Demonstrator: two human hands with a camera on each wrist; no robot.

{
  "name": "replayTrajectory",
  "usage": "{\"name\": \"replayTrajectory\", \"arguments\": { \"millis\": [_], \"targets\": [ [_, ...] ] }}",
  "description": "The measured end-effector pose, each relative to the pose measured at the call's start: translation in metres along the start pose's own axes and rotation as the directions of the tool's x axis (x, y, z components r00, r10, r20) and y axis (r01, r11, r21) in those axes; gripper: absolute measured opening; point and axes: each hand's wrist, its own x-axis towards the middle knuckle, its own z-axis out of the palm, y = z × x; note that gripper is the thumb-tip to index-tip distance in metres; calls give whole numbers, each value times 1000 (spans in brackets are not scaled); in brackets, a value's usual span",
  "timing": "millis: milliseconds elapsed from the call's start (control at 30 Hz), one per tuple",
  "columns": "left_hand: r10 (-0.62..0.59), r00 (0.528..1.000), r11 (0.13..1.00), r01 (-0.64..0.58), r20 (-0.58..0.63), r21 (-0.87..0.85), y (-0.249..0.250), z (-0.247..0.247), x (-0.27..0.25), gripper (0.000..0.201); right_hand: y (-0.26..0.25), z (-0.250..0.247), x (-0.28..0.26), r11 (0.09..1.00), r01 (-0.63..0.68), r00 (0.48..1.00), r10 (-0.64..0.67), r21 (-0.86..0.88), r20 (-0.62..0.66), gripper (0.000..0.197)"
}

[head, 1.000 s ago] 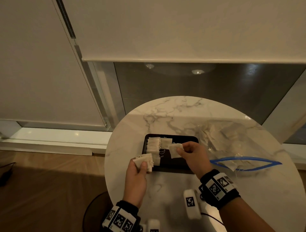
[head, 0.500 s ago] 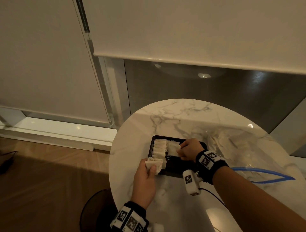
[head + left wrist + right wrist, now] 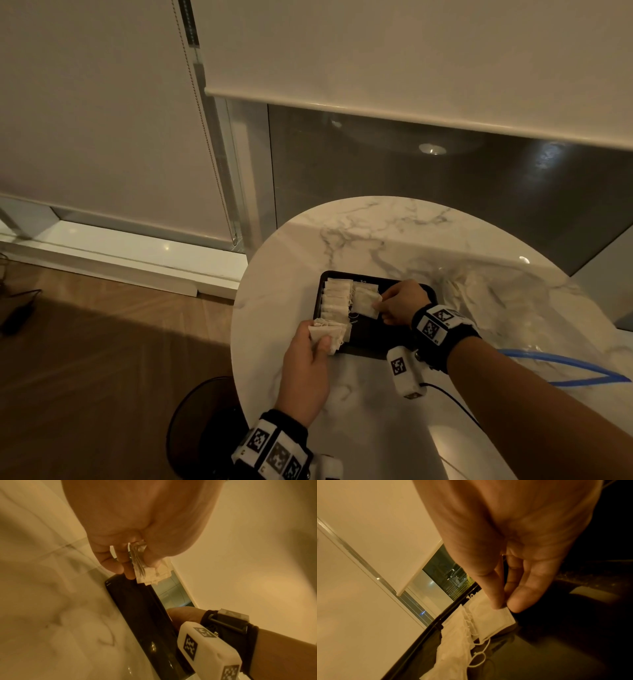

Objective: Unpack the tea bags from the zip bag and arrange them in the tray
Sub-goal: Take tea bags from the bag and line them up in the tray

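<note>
tray (image 3: 373, 346) at 12 o'clock: one row of tea bags (image 3: 335, 301) laid | right hand (image 3: 399, 305) pinching tea bag (image 3: 364, 301) into second row; left hand (image 3: 306, 363) gripping spare stack (image 3: 329, 334) | zip bag (image 3: 496, 301) at 2 o'clock (more inside) | roughly midway

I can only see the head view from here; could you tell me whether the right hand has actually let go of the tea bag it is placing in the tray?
Observer: Not yet. In the right wrist view, the right hand pinches a corner of the tea bag between thumb and forefinger.
Operator: Thank you. Is that bag lying on the tray floor?
Observer: It lies tilted, overlapping another bag; loose strings trail beside it on the black tray.
Operator: And how many bags does the left hand hold?
Observer: The left wrist view shows the left hand gripping a stack of tea bags, several layered edges; I cannot count them exactly.
</note>
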Motion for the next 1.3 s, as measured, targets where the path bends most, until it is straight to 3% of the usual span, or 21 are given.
{"name": "replayTrajectory", "arguments": {
  "millis": [200,333,800,1033,1300],
  "targets": [
    [20,1000,1000,-20,-4,13,2,0,0,23,-11,-5,-1,991,41,998,-35,-129,49,6],
    [33,999,999,-33,-4,33,0,1,1,18,-14,-4,1,978,76,996,-65,-193,61,16],
    [65,998,996,-64,-7,66,-2,-1,2,22,-31,-7,1,991,53,995,-43,-122,86,9],
    [56,998,996,-55,-5,67,-3,0,2,19,-26,-6,4,983,47,994,-28,-176,109,16],
    [56,998,997,-56,-4,59,2,-2,0,17,-23,-12,5,993,53,992,-41,-108,116,21]
  ]
}}
